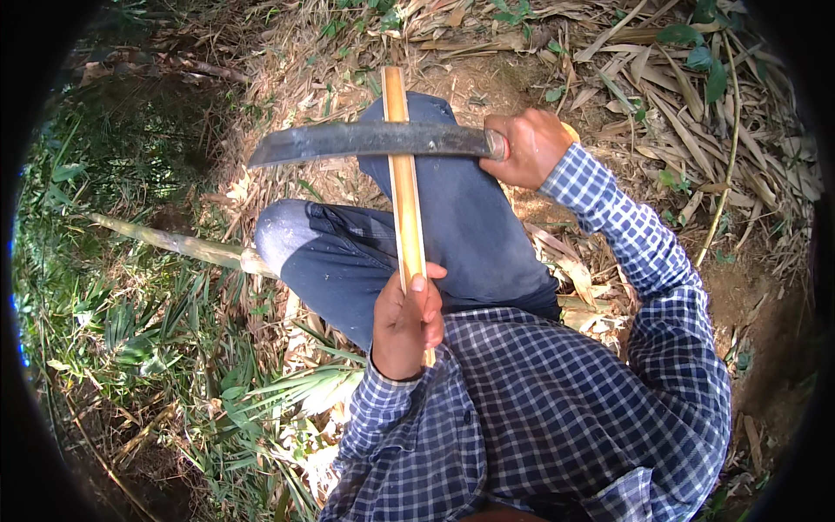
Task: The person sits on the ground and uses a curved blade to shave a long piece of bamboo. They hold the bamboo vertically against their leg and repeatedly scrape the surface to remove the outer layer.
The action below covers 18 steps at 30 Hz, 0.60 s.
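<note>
My left hand (pixel 405 317) is closed around the lower part of a split bamboo strip (pixel 406 209), thumb on its pale hollow inner face. The strip points away from me over my legs, its lower end passing beneath the hand toward my shirt. In my right hand (pixel 527 146) is the handle of a machete, the fingers wrapped round it. The long dark machete blade (pixel 322 143), slightly curved, reaches leftward across the upper part of the strip. Whether the blade touches the strip or is just above it I cannot tell.
My bent legs in dark trousers (pixel 487 235) lie under the strip. A bamboo pole (pixel 174 241) lies on the ground left of my knee. Green undergrowth (pixel 130 331) fills the left side. Dry leaves (pixel 687 130) cover the ground at the far right, with a thin stem (pixel 729 157) among them.
</note>
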Available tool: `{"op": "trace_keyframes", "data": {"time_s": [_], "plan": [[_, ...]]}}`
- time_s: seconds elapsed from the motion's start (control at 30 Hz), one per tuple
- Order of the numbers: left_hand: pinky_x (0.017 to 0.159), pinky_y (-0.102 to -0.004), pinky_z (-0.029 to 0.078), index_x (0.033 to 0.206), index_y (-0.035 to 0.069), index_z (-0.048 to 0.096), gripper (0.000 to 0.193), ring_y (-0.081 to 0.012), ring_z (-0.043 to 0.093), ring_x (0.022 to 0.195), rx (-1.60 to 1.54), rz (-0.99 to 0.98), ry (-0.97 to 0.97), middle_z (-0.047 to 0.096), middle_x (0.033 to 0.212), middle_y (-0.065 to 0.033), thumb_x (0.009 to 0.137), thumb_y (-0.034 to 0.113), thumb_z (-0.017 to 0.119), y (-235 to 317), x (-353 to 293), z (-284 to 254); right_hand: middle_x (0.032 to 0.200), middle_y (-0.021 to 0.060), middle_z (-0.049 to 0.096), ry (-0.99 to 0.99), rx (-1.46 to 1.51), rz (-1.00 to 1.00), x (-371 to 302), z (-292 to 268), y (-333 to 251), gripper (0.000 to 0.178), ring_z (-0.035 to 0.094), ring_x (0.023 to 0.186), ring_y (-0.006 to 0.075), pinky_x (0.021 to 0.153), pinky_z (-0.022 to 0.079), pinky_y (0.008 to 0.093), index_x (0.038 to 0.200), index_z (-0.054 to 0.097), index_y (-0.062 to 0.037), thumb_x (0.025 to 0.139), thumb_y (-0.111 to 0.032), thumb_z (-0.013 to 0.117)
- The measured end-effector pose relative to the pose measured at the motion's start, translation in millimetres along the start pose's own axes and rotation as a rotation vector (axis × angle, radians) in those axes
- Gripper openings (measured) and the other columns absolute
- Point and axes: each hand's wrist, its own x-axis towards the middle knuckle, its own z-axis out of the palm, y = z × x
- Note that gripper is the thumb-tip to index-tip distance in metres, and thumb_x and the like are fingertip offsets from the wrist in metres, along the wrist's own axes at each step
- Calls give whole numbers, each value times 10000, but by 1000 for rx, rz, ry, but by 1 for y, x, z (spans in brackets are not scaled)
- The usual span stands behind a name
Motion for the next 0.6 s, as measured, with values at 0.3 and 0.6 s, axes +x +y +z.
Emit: {"op": "trace_keyframes", "data": {"time_s": [0.3, 0.6], "plan": [[385, -204, 284, 1109, -26, 511, 266, -37, 332, 435, -37, -7, -27, 419, 634, 15, 1050, 221, 436, 1, -9, -5, 598, 142, 646, 63, -27, -4, 11, -5, 6, 235, 663, 557, 324, 583, 551, 457, 828, 680, -80, 755, -302, 693], [426, -197, 341, 1113, -25, 528, 319, -43, 403, 471, -3, -21, -43, 451, 644, 15, 1062, 267, 409, -4, -13, -12, 604, 126, 652, 9, 19, 55, 16, -5, 13, 230, 660, 537, 284, 593, 570, 430, 798, 678, -98, 765, -326, 687]]}}
